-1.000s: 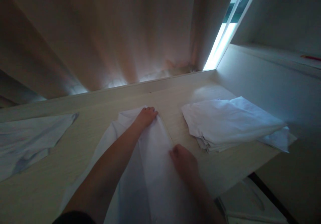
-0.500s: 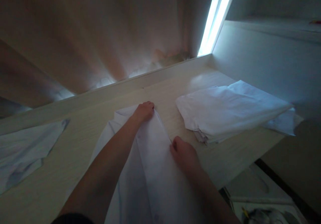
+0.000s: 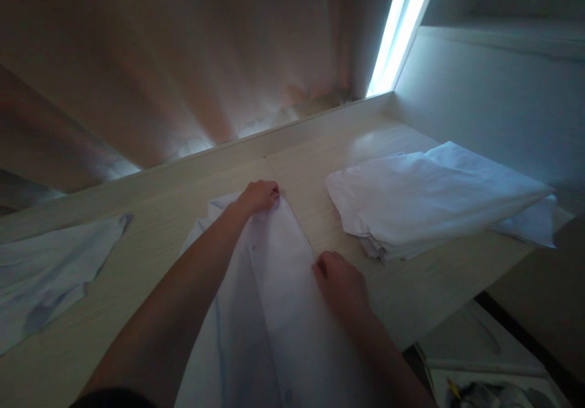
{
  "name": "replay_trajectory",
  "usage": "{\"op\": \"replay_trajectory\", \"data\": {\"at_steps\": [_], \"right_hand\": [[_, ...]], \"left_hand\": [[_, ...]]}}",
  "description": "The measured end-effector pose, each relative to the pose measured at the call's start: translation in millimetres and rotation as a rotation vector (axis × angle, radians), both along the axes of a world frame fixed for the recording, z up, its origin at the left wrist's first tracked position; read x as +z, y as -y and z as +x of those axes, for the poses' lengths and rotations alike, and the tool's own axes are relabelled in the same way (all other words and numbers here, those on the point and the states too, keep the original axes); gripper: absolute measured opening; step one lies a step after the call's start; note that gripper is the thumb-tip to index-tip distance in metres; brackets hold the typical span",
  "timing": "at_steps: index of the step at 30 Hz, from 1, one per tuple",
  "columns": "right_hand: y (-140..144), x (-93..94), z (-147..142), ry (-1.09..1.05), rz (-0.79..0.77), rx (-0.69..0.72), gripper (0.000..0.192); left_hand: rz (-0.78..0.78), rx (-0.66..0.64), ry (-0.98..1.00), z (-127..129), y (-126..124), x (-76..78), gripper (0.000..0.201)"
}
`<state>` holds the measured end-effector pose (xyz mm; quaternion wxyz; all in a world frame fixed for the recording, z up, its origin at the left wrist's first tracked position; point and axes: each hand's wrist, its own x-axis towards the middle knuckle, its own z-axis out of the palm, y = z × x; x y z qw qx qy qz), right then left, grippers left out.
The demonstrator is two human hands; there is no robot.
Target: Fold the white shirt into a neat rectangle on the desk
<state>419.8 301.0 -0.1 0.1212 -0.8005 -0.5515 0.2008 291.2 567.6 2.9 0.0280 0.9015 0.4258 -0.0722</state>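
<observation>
A white buttoned shirt (image 3: 292,298) lies lengthwise on the pale wooden desk (image 3: 150,237), running down toward me past the bottom of the view. My left hand (image 3: 260,196) is closed on its far end, near the upper right corner, and its forearm crosses over the cloth. Lower along the right edge, my right hand (image 3: 342,280) pinches the fabric between thumb and fingers. A few small buttons show down the middle of the shirt. The part under my left forearm is hidden.
Right of the shirt lies a stack of folded white cloth (image 3: 434,200). Another white garment (image 3: 55,268) rests at the left. Curtains (image 3: 183,48) hang behind the desk, and a side panel (image 3: 493,103) rises at the right. An open container (image 3: 498,390) stands below.
My left hand has shifted slightly up at the shirt's far end. My right hand keeps its pinch on the edge. The view has moved a little.
</observation>
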Motion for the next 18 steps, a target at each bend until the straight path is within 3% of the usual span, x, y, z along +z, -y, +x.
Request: {"op": "replay_trajectory", "data": {"at_steps": [6, 18], "right_hand": [[-4.0, 2.9, -2.6, -0.021, -0.064, -0.027, 0.019], [-9.8, -0.7, -7.1, -0.054, -0.165, 0.000, 0.018]], "left_hand": [[-0.021, -0.003, 0.025, -3.2, -6.4, 8.8, 0.031], [0.007, 0.072, -0.078, -13.1, -13.8, 7.8, 0.038]]}}
